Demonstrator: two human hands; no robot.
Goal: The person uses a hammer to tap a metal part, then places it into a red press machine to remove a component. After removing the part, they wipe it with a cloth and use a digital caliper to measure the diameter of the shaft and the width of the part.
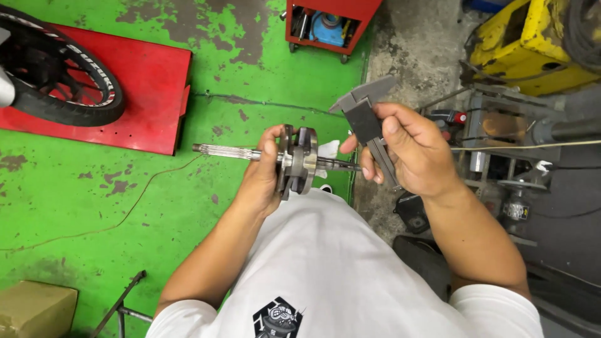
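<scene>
Left hand (266,172): clenched around the crankshaft (297,159) at its webs, thumb over the top, holding it level in front of the body.
Crankshaft: in mid-air above the green floor (94,206); the long splined end points left, the short end points right toward the other hand.
Right hand (410,150): grasping a caliper (366,125) by its beam, thumb pressed on the slider; the fingertips sit just beside the short shaft end.
Caliper: tilted, jaws up and far from the body, beam running down through the fist; its jaws are apart from the shaft, not yet on it.
Jaw gap: cannot tell from this angle.
Technique: judged from the grip — bring the jaws square across the shaft, not at a slant, and close with light thumb pressure only.
Support: the crankshaft is heavy at the webs; keeping the left wrist straight should steady the reading.
Risk: a tilted caliper likely reads oversize — seat both jaw faces flat on the journal.
Surroundings: a red ramp (150,87) with a motorcycle wheel (62,81) at far left; a red tool cart (328,25) far centre; yellow machinery (532,44) at far right; a cardboard box (34,310) near left.
</scene>
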